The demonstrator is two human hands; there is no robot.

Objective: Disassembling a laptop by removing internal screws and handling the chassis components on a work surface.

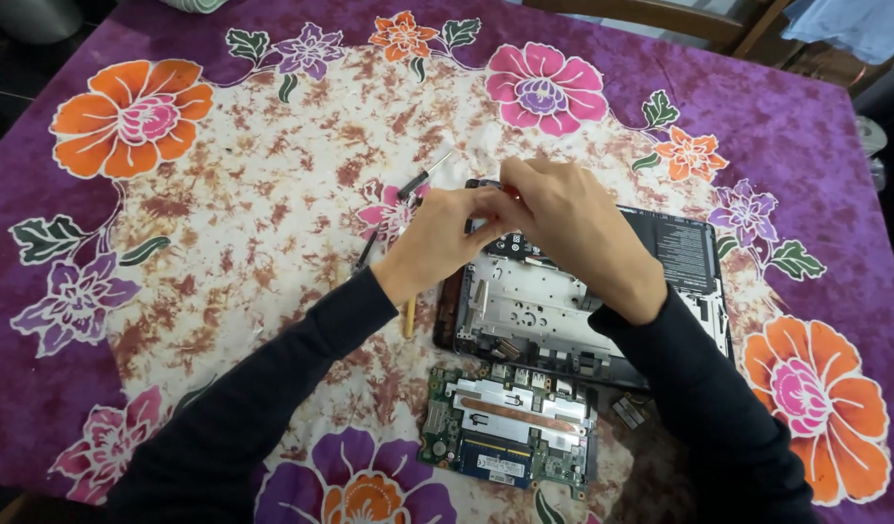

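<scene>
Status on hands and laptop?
Both hands, left hand and right hand, meet over open laptop; grip hidden. Circuit board out, lying beside it. Tools left.

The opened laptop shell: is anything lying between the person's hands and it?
Nothing visible does. Both the left hand and right hand are already over the opened laptop shell, at its upper left corner. The circuit board lies apart, nearer the person.

A black rectangular label [682, 250] with pale print covers the laptop battery.

laptop chassis [563, 311] right of centre on surface [224, 243] | circuit board [510, 437] in front of it | tweezers [422, 180] behind-left
</scene>
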